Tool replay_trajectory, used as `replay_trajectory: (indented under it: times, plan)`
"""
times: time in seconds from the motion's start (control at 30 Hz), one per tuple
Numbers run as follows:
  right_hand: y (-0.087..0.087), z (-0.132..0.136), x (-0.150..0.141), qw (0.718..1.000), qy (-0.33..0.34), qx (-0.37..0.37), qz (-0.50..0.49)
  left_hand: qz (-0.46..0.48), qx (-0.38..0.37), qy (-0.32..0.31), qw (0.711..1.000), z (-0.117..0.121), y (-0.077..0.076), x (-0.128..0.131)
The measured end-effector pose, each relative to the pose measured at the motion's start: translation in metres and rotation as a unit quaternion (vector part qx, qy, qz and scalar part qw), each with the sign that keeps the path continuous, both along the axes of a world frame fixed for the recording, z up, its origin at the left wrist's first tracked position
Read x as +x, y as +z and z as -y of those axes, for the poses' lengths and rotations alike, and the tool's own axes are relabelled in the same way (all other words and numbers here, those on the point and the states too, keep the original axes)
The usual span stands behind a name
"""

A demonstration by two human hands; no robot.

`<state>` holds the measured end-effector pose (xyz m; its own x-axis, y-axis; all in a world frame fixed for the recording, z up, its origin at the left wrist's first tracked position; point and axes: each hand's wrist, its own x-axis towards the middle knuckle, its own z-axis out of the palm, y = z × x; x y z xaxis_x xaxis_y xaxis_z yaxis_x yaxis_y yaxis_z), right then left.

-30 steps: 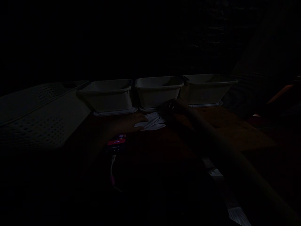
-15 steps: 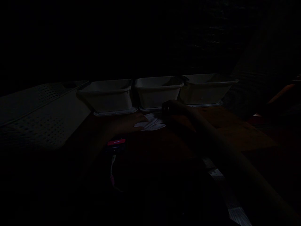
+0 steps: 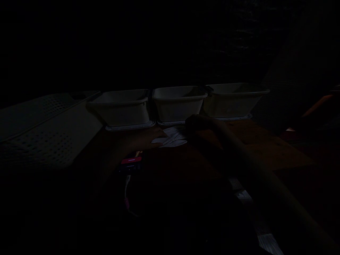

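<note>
The picture is very dark. A thin white folded piece (image 3: 174, 138), cloth or paper, lies on a brown wooden table (image 3: 276, 152). At its left end rests my left hand (image 3: 150, 137), thumb and fingers apart on the white surface. My right hand (image 3: 198, 122) is beside the far right edge of the piece, with its fingers curled in. What those fingers hold, if anything, is lost in shadow. Just below my left hand lies a phone (image 3: 131, 164) with a lit red band on its screen and a white cable (image 3: 126, 184) plugged in.
Three pale plastic tubs, left (image 3: 120, 109), middle (image 3: 179, 106) and right (image 3: 235, 102), stand in a row behind my hands. A white perforated basket (image 3: 53, 134) is at the left. Part of another person's arm (image 3: 317, 106) shows at the far right.
My right hand has shifted slightly to the right, and its fingers look more tucked in. The left hand stays on the white piece. More of the phone's screen is lit near its top.
</note>
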<state>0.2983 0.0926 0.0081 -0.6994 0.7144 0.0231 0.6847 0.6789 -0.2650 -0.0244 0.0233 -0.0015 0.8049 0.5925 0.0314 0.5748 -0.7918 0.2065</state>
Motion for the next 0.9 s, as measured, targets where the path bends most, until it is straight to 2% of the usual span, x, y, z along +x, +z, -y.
replay_trajectory:
  times: [0.1, 0.23, 0.4, 0.5, 0.63, 0.7, 0.83, 0.9]
  plan:
    - [0.001, 0.001, -0.001, 0.999, -0.027, -0.042, -0.007, -0.007, 0.004, 0.003, 1.0, 0.003, 0.003, 0.002]
    - [0.002, 0.008, -0.009, 0.998, -0.019, 0.003, -0.055, -0.014, -0.001, 0.004, 1.0, 0.009, 0.009, 0.005]
    - [0.002, 0.026, -0.035, 0.993, -0.005, 0.04, -0.108, 0.005, -0.006, 0.002, 1.0, 0.014, 0.011, 0.008]
    - [-0.002, 0.036, -0.051, 0.994, 0.008, -0.006, -0.109, 0.013, 0.0, -0.014, 1.0, 0.016, 0.013, 0.009]
    - [-0.006, 0.045, -0.063, 0.996, -0.04, -0.055, -0.066, 0.018, 0.006, -0.016, 1.0, 0.019, 0.016, 0.013]
    - [-0.007, 0.047, -0.065, 0.997, -0.014, -0.039, -0.072, 0.016, 0.005, -0.012, 1.0, 0.02, 0.017, 0.015]
    - [-0.006, 0.049, -0.068, 0.991, 0.093, 0.026, -0.091, -0.011, 0.019, 0.026, 0.999, 0.019, 0.016, 0.016]
    - [-0.006, 0.051, -0.069, 0.989, 0.104, 0.027, -0.098, -0.016, 0.029, 0.043, 0.999, 0.018, 0.014, 0.015]
